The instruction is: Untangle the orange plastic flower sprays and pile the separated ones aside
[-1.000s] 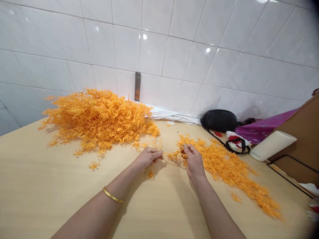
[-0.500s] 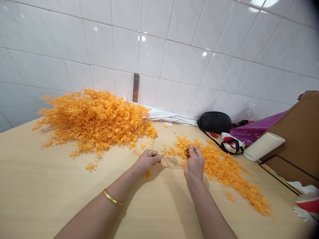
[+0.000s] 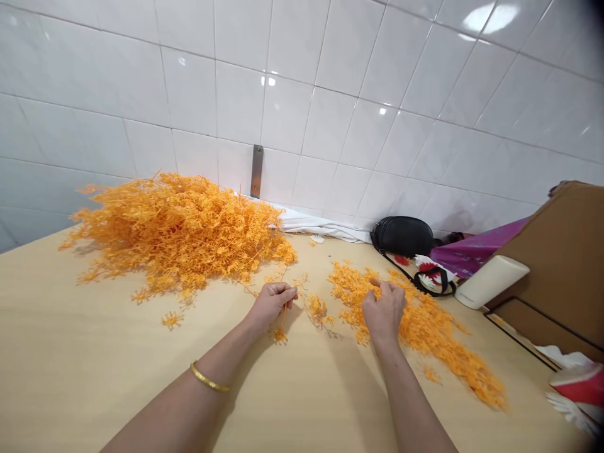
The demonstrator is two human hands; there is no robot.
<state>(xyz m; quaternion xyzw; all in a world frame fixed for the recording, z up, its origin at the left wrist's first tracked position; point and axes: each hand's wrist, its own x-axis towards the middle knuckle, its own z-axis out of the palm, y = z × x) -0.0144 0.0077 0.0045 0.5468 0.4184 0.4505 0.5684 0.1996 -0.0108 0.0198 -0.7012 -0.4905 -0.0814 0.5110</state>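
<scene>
My left hand (image 3: 270,306) is closed, pinching the thin stem of an artificial flower sprig (image 3: 315,308) between thumb and fingertips. The sprig's orange blossoms hang to the right of my fingers, just over the table. My right hand (image 3: 385,313) is above the smaller pile of orange artificial sprigs (image 3: 438,343), its index finger stretched out and apart from the thumb. Nothing shows between those fingers. To the left lies a larger heap of orange sprigs (image 3: 184,233). One loose orange blossom (image 3: 172,319) rests in front of that heap.
At the back right are a black pouch (image 3: 406,235) with a strap, a cream bottle (image 3: 493,282) lying tilted, and purple cloth (image 3: 476,248). A brown cardboard box (image 3: 561,264) stands at the right. White cloth (image 3: 321,224) runs along the tiled wall.
My right hand has let go of the sprig and moved right, over the smaller pile. My left hand has drawn slightly left, and the sprig now droops from it.
</scene>
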